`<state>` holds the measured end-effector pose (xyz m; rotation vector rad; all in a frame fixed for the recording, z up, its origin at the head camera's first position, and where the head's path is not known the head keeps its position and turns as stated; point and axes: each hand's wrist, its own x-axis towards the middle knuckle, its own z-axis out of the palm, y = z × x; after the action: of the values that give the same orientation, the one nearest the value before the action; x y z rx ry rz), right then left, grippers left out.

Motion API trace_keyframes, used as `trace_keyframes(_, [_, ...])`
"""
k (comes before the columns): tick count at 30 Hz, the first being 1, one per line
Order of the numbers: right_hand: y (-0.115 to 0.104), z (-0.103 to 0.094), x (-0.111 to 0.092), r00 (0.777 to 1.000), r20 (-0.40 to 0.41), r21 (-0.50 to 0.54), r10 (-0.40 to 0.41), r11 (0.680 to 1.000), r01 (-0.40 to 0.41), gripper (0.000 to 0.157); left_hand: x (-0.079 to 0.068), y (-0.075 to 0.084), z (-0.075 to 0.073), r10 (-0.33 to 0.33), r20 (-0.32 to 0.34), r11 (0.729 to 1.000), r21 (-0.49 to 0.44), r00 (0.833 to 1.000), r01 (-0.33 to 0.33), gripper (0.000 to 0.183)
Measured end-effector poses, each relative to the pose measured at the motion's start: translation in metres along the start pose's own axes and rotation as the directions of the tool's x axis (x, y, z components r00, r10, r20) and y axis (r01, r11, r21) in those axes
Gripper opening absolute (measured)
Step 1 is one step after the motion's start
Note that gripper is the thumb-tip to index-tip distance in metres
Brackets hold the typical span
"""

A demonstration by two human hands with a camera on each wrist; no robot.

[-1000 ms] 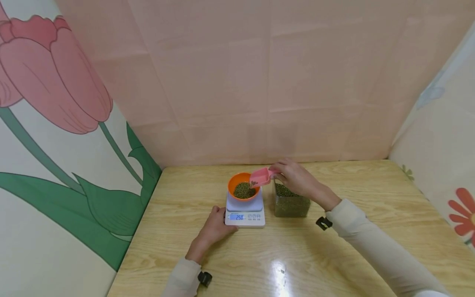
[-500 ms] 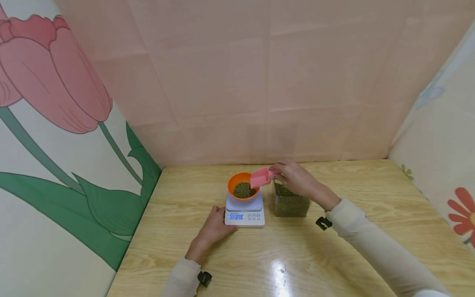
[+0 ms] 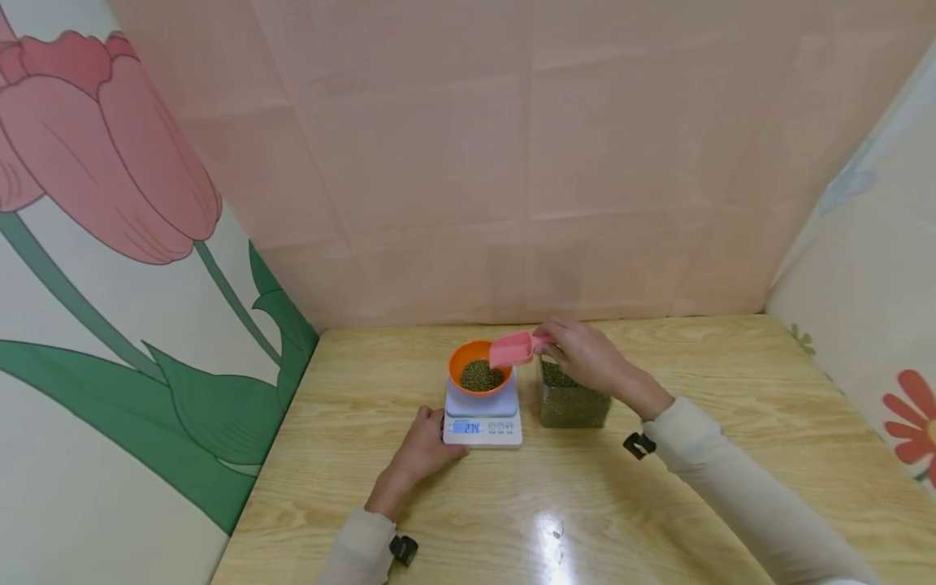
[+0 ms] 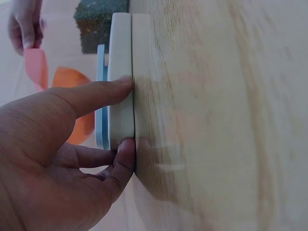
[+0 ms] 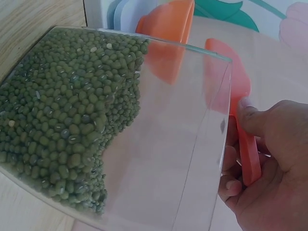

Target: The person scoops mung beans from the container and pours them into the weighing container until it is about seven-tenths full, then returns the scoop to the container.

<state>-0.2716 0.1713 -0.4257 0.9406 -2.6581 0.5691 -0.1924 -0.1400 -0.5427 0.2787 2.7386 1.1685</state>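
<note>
My right hand (image 3: 581, 349) grips the handle of a pink scoop (image 3: 512, 350), which tilts over the right rim of an orange bowl (image 3: 463, 355). Green mung beans (image 3: 480, 375) cover the bowl's bottom. The bowl sits on a white kitchen scale (image 3: 483, 431) with a lit display. At the scale's near left corner my left hand (image 3: 424, 443) holds on, thumb along the front edge and fingers at the left side. In the left wrist view the thumb and fingertips (image 4: 126, 149) press on the scale's edge, down at the tabletop.
Right of the scale stands a clear square container (image 3: 574, 410) of mung beans, partly under my right hand. The right wrist view shows its clear wall (image 5: 168, 139) and the beans (image 5: 67, 106) inside. A pink-covered wall (image 3: 526, 162) closes the table's (image 3: 351, 357) far edge.
Beans sliding off the scoop's lip a second ago are no longer seen; the scoop looks bare inside. It has shifted slightly left. The display's digits have changed. My left hand stays put.
</note>
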Motion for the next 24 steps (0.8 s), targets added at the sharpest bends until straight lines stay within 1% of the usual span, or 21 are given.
trace_keyframes(8, [0.002,0.000,-0.004,1.000,-0.015,0.004,0.017,1.000,-0.017,0.022,0.001,0.000,0.001,-0.005,-0.001,1.000,0.003,1.000,0.005,0.071])
trace_keyframes(18, [0.004,-0.004,-0.010,0.996,0.009,0.018,0.085,0.996,-0.085,0.024,0.000,0.001,-0.001,-0.005,-0.003,1.000,0.006,1.000,0.005,0.072])
trace_keyframes(24, [0.008,-0.009,-0.014,0.996,-0.005,0.022,0.085,0.996,-0.085,0.025,-0.001,0.002,-0.001,-0.003,-0.004,1.000,0.003,1.000,0.003,0.071])
